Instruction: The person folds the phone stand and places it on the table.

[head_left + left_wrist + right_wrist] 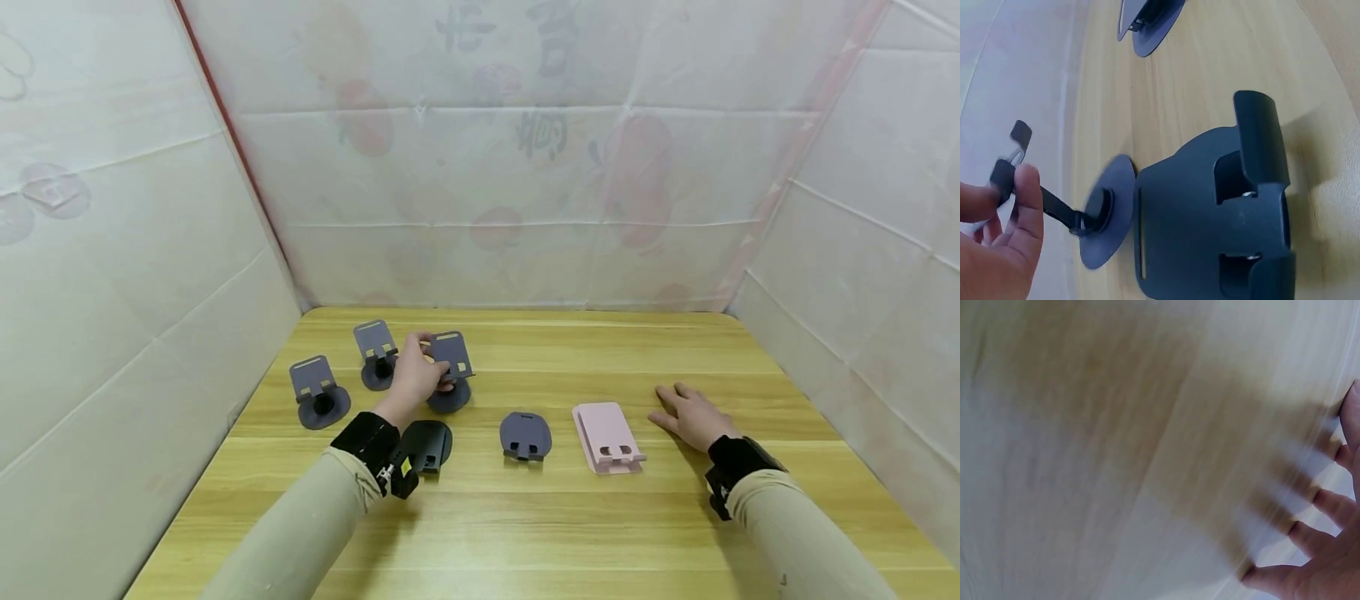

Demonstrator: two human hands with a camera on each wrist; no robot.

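Five dark phone stands (448, 371), one pink stand (607, 437), left hand (415, 375) apparently gripping one, right hand (692, 415) flat, empty.

Three upright stands (375, 354) are set at the table's (570, 533) rear left; three folded stands (526, 436) are laid in a row before them, toward the right

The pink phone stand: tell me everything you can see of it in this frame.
The pink phone stand looks like matte plastic, a flat rectangular plate with a raised lip and two small slots at its near end. It lies folded flat on the wooden table, to the right of a folded dark grey stand. Nothing holds it: the right hand rests open on the table beside it, seemingly just clear of its right edge. It appears only in the head view.
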